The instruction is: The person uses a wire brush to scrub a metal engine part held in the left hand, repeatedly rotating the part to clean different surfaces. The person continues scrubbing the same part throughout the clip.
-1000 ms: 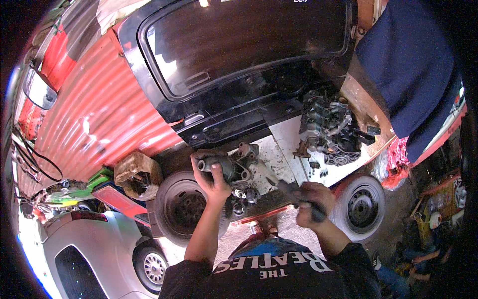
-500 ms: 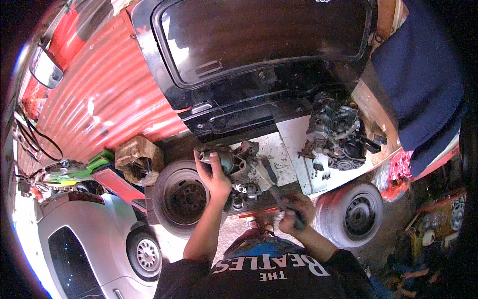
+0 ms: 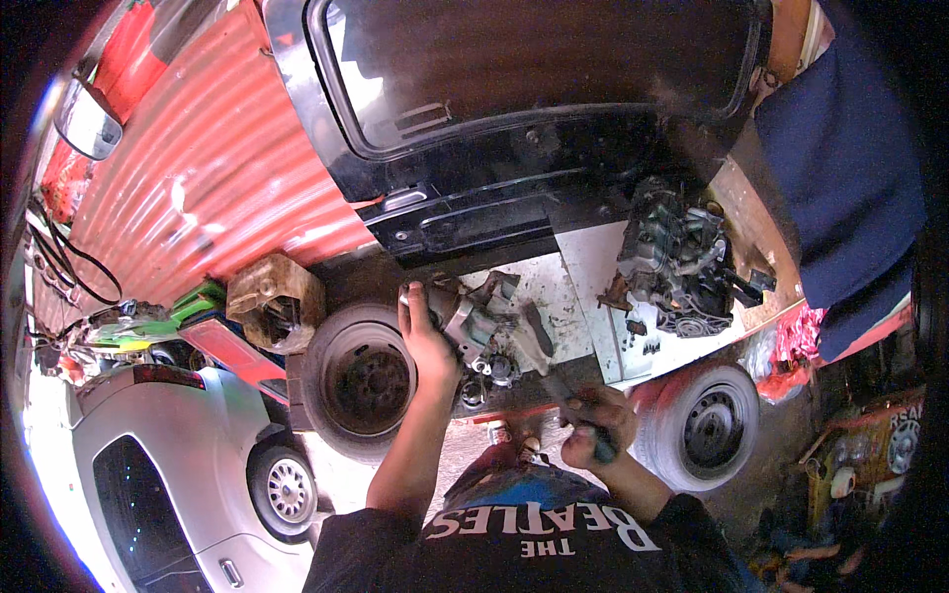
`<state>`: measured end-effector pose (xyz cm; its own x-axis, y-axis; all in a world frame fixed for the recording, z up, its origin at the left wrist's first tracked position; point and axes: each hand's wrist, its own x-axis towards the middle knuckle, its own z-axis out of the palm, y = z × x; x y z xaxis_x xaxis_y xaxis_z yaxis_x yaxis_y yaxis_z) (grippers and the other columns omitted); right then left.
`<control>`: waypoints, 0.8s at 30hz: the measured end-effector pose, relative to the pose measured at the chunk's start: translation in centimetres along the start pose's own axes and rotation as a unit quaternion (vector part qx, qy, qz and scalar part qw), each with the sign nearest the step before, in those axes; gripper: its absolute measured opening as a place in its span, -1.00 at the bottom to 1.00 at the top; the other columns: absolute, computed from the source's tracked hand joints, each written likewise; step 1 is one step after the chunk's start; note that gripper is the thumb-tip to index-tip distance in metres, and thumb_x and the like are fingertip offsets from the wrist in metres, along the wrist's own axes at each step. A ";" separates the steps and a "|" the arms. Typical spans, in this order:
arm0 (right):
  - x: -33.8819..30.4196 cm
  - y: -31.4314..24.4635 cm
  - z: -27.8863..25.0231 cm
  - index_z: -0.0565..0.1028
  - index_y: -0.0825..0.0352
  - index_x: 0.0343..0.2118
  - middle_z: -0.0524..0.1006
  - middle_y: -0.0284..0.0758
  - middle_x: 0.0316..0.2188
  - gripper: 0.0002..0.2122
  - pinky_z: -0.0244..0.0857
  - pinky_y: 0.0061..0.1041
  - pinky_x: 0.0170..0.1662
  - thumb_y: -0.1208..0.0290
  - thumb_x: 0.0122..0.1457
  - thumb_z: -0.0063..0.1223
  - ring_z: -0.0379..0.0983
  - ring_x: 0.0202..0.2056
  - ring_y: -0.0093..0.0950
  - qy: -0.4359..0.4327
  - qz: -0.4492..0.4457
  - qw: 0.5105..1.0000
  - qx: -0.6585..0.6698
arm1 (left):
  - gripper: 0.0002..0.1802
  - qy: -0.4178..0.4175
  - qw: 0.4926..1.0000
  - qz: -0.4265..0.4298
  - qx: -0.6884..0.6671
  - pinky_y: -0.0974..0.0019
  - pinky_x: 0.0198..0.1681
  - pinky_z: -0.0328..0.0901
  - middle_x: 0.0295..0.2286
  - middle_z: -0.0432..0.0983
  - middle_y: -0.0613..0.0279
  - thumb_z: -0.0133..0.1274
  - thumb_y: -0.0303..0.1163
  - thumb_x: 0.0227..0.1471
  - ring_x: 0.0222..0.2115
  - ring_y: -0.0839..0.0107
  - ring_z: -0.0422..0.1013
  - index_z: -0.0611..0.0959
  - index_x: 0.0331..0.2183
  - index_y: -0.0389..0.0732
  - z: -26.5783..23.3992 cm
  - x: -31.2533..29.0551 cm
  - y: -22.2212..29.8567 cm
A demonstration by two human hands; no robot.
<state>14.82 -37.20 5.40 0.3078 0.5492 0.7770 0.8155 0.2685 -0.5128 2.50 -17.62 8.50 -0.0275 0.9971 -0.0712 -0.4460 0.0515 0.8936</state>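
My left hand (image 3: 429,346) is wrapped around the end of a grey cast-metal engine part (image 3: 465,326), which is tilted over the bench edge. In my right hand (image 3: 601,420), closed fingers grip a dark-handled tool (image 3: 560,387). Its pale, flat-looking end points toward the metal part; whether it touches is unclear. Just beyond that end, a dark, narrow object (image 3: 537,327) lies on the white bench top (image 3: 578,331). Small round metal fittings (image 3: 499,371) sit below the engine part, close to my left wrist.
A large engine assembly (image 3: 677,257) stands at the bench's right, with small loose parts beside it. One wheel (image 3: 361,381) is left of my arm, another (image 3: 704,425) to the right. A dark vehicle door panel (image 3: 474,217) rises behind. A silver car (image 3: 168,474) stands lower left.
The view has shifted slightly. My left hand and the engine part appear a little changed in angle, and the tool in my right hand has drawn back slightly toward me.
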 end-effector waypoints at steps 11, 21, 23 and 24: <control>1.1 1.0 0.0 0.50 0.32 -0.42 0.52 -0.20 -0.61 -0.71 0.34 -0.39 -0.50 0.15 0.10 -0.02 0.49 -0.57 -0.29 -0.003 0.066 0.997 -0.044 | -0.41 -0.032 0.999 0.030 0.014 0.35 0.06 0.14 -0.08 0.39 0.13 -0.03 -0.06 0.23 -0.10 0.36 0.28 0.37 0.07 -0.36 0.8 0.5 -1.1; 2.3 0.9 -0.7 0.47 0.29 -0.37 0.57 -0.22 -0.50 -0.76 0.39 -0.36 -0.34 0.19 0.14 -0.02 0.53 -0.47 -0.28 -0.006 0.039 0.999 0.004 | -0.41 -0.026 0.998 -0.062 -0.008 0.33 0.06 0.16 -0.10 0.44 0.15 -0.01 -0.03 0.20 -0.11 0.37 0.33 0.44 0.03 -0.35 0.9 -0.4 -1.7; 3.8 -0.5 -1.1 0.48 0.29 -0.38 0.57 -0.25 -0.52 -0.76 0.39 -0.35 -0.34 0.19 0.14 -0.02 0.53 -0.47 -0.29 -0.052 -0.089 0.994 -0.025 | -0.41 -0.031 0.995 -0.090 -0.027 0.32 0.05 0.18 -0.10 0.45 0.16 0.01 -0.04 0.18 -0.10 0.35 0.35 0.44 0.03 -0.35 0.5 -0.3 -2.0; 2.9 0.0 -0.6 0.49 0.30 -0.39 0.55 -0.25 -0.54 -0.75 0.36 -0.37 -0.40 0.19 0.14 -0.03 0.52 -0.49 -0.31 -0.046 -0.063 0.995 -0.065 | -0.41 -0.035 0.993 -0.102 -0.051 0.31 0.04 0.19 -0.10 0.45 0.16 0.02 -0.03 0.18 -0.10 0.35 0.36 0.44 0.03 -0.34 0.5 -0.5 -2.1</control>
<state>16.01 -36.09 7.85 0.1575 0.5889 0.7927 0.9033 0.2385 -0.3566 3.84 -18.17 6.90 0.1325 0.9682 -0.2122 -0.5242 0.2502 0.8140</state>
